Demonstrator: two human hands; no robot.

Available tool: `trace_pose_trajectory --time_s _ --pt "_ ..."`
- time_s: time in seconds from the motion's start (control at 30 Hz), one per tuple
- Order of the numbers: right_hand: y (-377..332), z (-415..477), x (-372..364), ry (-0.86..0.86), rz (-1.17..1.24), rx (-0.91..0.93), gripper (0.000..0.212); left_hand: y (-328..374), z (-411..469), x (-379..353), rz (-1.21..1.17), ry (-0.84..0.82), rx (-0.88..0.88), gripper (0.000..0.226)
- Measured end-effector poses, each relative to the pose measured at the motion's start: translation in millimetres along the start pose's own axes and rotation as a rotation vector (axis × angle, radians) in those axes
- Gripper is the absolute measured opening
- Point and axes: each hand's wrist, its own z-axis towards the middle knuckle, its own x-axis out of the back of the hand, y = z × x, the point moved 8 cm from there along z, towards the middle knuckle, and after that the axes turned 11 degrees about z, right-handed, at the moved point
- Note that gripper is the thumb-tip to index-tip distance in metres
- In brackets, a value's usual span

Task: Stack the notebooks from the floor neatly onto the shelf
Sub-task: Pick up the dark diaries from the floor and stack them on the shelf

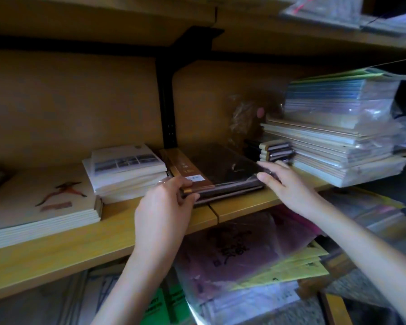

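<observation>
**Head view.**

Item: dark notebooks [220,172], a short flat stack in clear wrap. The covers were brown-black, with a tan spine band and a small white label near the left front corner.

Location: on the wooden shelf [68,242], close to its front edge. The stack sat between a white booklet pile [127,170] and a tall wrapped pile [333,141].

Left hand [167,202]: gripped the near-left corner, thumb on top and fingers curled under the edge.

Right hand [286,184]: fingers straight and laid on the near-right corner, holding nothing.

Handling note (judgement): the step looked like squaring the stack. It would go best with both sides pushed back evenly and the edges flush. The wrap looked slippery, so the covers could slide apart.
</observation>
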Motion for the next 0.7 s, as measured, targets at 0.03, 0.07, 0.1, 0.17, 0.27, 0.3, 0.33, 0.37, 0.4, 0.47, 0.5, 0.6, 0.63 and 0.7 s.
trace_pose_trajectory --time_s 0.03,0.07,0.1,0.17,0.27,0.3,0.33,0.37,0.4,0.47,0.5,0.6,0.63,0.7 --pt "-2 2 -1 0.033 -0.001 0.004 0.054 -1 1 -2 0.026 0.011 0.003 0.027" --pt "-3 5 -2 0.070 -0.021 -0.007 0.049 -1 2 -4 0.042 0.023 0.005 0.028" --pt "-2 7 -4 0.103 -0.054 -0.028 0.046 -1 2 -6 0.046 0.039 0.006 0.028" --pt "2 11 -4 0.159 -0.093 -0.064 0.043 1 2 -9 0.052 0.074 0.004 0.029" --pt "10 13 -2 0.212 -0.039 -0.108 0.042 7 0 -12 0.076 0.130 -0.029 0.030" --pt "12 11 -1 0.224 -0.033 -0.120 0.042 9 -1 -11 0.083 0.145 -0.045 0.030" --pt "11 7 1 0.244 -0.039 -0.116 0.042 10 -3 -11 0.097 0.152 -0.068 0.030" --pt "8 2 4 0.273 -0.042 -0.095 0.041 11 -6 -11 0.124 0.153 -0.093 0.030" --pt "3 -6 8 0.318 -0.033 -0.055 0.038 13 -10 -10 0.154 0.160 -0.111 0.031" --pt "-8 -26 15 0.409 0.021 0.059 0.028 23 -21 -6 0.171 0.217 -0.163 0.032" --pt "-12 -38 18 0.430 0.052 0.121 0.022 32 -30 -4 0.148 0.250 -0.235 0.031" --pt "-12 -77 22 0.389 0.065 0.261 0.014 73 -64 -13 0.031 0.228 -0.589 0.020" --pt "-7 -92 22 0.358 0.038 0.282 0.015 85 -78 -23 0.005 0.175 -0.701 0.015" --pt "15 -126 26 0.305 -0.039 0.266 0.019 107 -106 -45 -0.026 0.036 -0.865 0.014"
